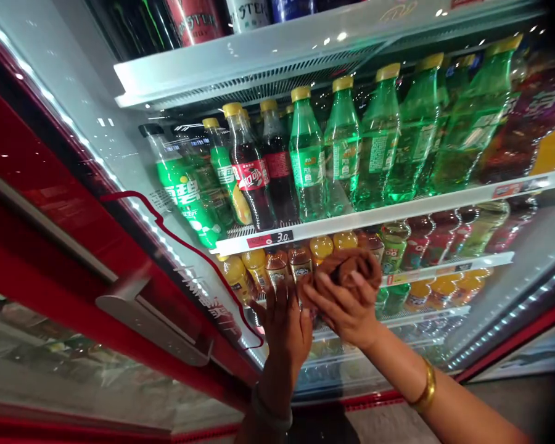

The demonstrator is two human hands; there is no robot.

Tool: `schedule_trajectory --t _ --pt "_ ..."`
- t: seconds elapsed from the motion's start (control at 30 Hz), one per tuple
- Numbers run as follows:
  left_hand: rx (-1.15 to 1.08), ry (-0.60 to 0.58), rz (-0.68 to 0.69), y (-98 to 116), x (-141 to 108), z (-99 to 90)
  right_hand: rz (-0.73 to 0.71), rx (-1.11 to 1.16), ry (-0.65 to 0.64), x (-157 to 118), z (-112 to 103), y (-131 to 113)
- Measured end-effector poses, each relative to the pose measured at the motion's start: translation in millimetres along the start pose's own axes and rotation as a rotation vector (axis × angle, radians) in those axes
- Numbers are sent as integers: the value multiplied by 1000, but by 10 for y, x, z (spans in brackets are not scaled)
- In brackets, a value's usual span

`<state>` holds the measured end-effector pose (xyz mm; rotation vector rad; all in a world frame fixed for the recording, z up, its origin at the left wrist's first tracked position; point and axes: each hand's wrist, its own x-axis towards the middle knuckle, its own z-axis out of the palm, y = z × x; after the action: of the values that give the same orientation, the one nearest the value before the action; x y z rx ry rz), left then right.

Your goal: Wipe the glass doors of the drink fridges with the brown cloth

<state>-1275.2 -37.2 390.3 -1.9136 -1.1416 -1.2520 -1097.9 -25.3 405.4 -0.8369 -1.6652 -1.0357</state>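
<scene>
My right hand (351,311), with a gold bangle on its wrist, is closed around a crumpled brown cloth (365,265). The cloth is bunched up in front of the lower bottle rows. Just left of it is my left hand (284,327), fingers stretched up and apart, with nothing visible in it. A grey band circles that wrist. Both hands are in front of a lit drinks cooler, partly covering small brown-labelled bottles (276,265). Whether the left fingers touch glass or the cloth's edge, I cannot tell.
Cola (252,176) and green bottles (308,163) line the middle shelf (351,216). Cans (197,21) stand on the shelf above. On the left is a red door frame (37,253) with a metal handle (152,314). A dark red wavy line (198,256) runs beside it.
</scene>
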Motion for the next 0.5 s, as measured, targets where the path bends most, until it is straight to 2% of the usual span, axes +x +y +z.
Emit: schedule_trajectory --t 0.1,0.2,0.27,0.33,0.43,0.5 --pt "-5 -9 34 -120 -207 3 -100 62 -147 -470 -68 -92" --pt "11 -53 40 -183 -343 -22 -54 77 -180 -669 -193 -11" --pt "1 -69 25 -209 -375 -53 20 60 -155 -555 -227 41" --pt "-15 -60 7 -240 -377 -87 106 22 -82 -300 -185 13" --pt "-14 -51 -32 -323 -383 -134 194 -8 22 82 -7 -217" --pt "-18 -79 -53 -402 -425 -158 144 6 23 168 114 -438"
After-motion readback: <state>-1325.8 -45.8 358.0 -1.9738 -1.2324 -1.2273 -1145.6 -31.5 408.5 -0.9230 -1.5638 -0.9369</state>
